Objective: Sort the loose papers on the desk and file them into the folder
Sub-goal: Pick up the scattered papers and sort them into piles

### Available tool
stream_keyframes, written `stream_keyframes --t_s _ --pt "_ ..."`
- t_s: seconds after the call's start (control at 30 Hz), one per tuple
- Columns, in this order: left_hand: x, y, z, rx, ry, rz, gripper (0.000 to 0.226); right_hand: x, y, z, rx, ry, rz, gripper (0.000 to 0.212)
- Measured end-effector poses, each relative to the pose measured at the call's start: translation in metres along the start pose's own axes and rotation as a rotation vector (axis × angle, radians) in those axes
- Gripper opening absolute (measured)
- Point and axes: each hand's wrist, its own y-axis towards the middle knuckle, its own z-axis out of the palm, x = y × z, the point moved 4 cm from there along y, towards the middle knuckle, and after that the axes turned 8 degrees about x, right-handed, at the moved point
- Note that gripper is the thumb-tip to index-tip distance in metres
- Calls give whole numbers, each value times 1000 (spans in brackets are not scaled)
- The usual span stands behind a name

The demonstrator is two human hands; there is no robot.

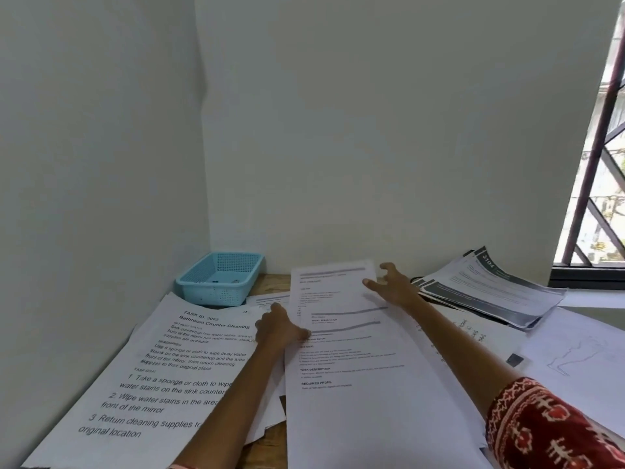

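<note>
Printed sheet point(341, 319) is light and floppy: left hand point(277, 328) pinches its 9 o'clock edge, right hand point(394, 284) rests spread-fingered at 1 o'clock; support both edges.

We see soft daylight coming in from the window point(595, 164) at the right, where the outdoors is blown out to near white. The walls point(372, 130) look evenly lit and a little grey-green, dimmer toward the left corner. Shadows under the papers point(355, 367) and arms are faint. The picture is slightly soft overall; small print is unreadable, and straight lines bend near the edges from the wide lens.
</note>
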Motion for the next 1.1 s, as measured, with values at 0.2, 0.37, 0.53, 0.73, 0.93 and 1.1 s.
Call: stream_keyframes --t_s 0.2,0.37,0.53,0.73,0.93,1.1 --pt "-12 16 -6 3 -219 -1 65 -33 -2 10 -17 -54 74 64" --pt "-10 14 7 -215 -269 5 51 -30 0 19 -4 61 -26 43" --pt "-7 10 13 -341 -227 15 45 -12 -12 39 33 24 -86 32" --pt "-11 5 17 -370 -123 102 46 -21 -14 44 -208 -27 43 38" --pt "-5 6 12 -361 -351 116 38 -40 -10 29 -257 166 151 41" --pt "-6 8 11 -360 -411 147 35 -57 -9 13 -245 132 176 31"
